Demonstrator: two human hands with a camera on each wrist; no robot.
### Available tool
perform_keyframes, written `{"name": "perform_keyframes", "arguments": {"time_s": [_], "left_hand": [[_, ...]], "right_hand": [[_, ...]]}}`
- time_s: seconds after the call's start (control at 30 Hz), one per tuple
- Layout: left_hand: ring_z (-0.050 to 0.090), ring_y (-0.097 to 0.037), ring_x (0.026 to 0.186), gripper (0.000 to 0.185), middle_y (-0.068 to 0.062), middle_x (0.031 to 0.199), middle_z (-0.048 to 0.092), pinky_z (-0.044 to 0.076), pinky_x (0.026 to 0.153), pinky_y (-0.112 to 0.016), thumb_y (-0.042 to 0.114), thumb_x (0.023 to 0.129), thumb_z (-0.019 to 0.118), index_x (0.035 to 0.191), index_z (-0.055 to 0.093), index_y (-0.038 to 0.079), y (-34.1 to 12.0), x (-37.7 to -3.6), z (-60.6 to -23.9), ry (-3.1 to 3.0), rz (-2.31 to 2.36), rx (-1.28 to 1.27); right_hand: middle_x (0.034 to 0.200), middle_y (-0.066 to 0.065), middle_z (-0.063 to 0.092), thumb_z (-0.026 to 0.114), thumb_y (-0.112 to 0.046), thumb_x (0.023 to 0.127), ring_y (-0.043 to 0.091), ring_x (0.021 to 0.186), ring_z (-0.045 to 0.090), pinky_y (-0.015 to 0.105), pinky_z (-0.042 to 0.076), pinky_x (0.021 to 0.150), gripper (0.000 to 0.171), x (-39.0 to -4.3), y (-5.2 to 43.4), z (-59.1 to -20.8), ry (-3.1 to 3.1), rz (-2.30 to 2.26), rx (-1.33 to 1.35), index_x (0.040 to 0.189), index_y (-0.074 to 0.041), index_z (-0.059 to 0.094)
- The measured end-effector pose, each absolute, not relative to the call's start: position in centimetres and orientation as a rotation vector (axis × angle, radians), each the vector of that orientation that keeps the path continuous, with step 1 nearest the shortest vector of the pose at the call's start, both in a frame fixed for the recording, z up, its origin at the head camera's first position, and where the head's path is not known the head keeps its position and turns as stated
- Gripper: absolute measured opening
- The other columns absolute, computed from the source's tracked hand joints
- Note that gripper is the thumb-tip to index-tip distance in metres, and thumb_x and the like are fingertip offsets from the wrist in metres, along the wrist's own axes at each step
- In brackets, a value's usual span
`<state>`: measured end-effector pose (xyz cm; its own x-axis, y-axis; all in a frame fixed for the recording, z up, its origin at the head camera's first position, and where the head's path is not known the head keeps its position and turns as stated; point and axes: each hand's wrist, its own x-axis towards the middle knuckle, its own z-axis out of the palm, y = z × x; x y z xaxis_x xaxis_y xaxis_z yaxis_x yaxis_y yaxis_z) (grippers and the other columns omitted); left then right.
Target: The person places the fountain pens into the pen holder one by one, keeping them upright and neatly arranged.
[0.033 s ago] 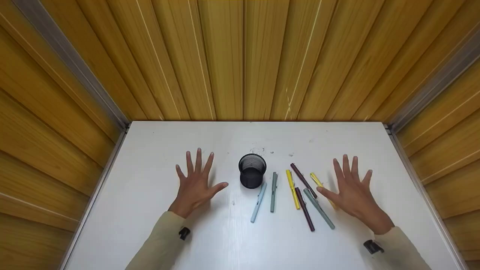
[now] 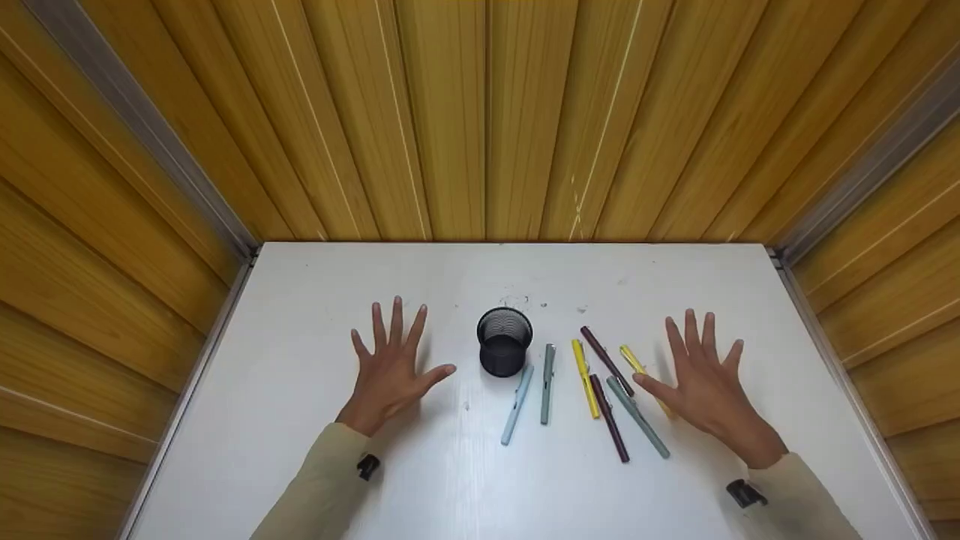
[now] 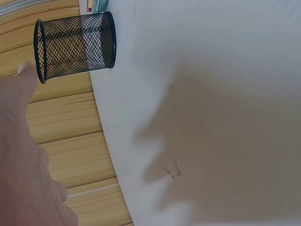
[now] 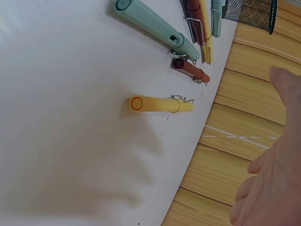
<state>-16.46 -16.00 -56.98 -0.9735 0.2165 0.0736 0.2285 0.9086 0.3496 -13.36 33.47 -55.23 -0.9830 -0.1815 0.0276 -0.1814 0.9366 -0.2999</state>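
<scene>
My left hand [image 2: 388, 382] hovers over the white table with fingers spread, left of a black mesh pen cup [image 2: 505, 360]. The cup stands upright. Right of it lie a light blue pen [image 2: 517, 406], a grey-green pen [image 2: 547, 386], a yellow pen [image 2: 586, 381] and two maroon pens, one farther back [image 2: 605, 358] and one nearer [image 2: 610, 420]. Beside them is a second grey-green pen [image 2: 638, 418]. My right hand [image 2: 709, 390], also spread and holding nothing, is above the table at the far right; its thumb partly covers another yellow pen [image 4: 160, 104].
The white table [image 2: 300, 300] meets wood-plank walls [image 2: 450, 150] at the back and sides. Metal rails [image 2: 191, 375] run along its side edges. Small dark marks [image 2: 544, 304] dot the surface behind the cup.
</scene>
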Motion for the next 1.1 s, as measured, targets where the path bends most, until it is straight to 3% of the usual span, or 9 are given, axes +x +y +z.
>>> {"name": "perform_keyframes", "arguments": {"time_s": [0.2,0.5,0.7,1.1], "left_hand": [[-0.008,-0.055,0.166,0.113,-0.022,0.184,0.003,0.003,0.118,-0.090,0.082,0.092,0.063,0.178,0.022,0.021,-15.8,-16.4,-57.0,-3.014,-0.565,-0.362],[-0.011,-0.050,0.167,0.114,-0.017,0.185,-0.001,-0.003,0.121,-0.086,0.080,0.092,0.066,0.178,0.019,0.022,-15.1,-16.2,-57.3,-3.020,-0.639,-0.381],[-0.009,-0.050,0.167,0.116,-0.018,0.185,0.000,0.003,0.123,-0.085,0.085,0.092,0.062,0.178,0.017,0.021,-14.7,-16.1,-57.5,-3.002,-0.670,-0.428],[-0.007,-0.051,0.167,0.116,-0.020,0.184,0.003,0.007,0.121,-0.087,0.081,0.092,0.067,0.178,0.020,0.020,-13.9,-16.5,-57.9,-2.969,-0.693,-0.465]], "right_hand": [[0.178,0.037,0.002,0.067,-0.067,0.100,0.058,0.163,-0.012,0.091,-0.013,0.113,0.113,-13.1,33.6,-55.6,3.101,-0.524,-0.287,0.173,0.005,0.018],[0.177,0.038,0.003,0.069,-0.064,0.101,0.059,0.163,-0.011,0.089,-0.015,0.114,0.112,-13.4,33.5,-55.4,3.105,-0.580,-0.285,0.173,0.005,0.017],[0.177,0.038,0.005,0.071,-0.062,0.101,0.058,0.164,-0.008,0.089,-0.010,0.116,0.111,-13.6,33.1,-55.2,3.098,-0.609,-0.269,0.172,0.005,0.019],[0.178,0.035,0.012,0.073,-0.054,0.103,0.056,0.165,0.003,0.083,0.004,0.124,0.101,-13.8,32.3,-55.5,3.071,-0.698,-0.224,0.170,0.006,0.027]]}}
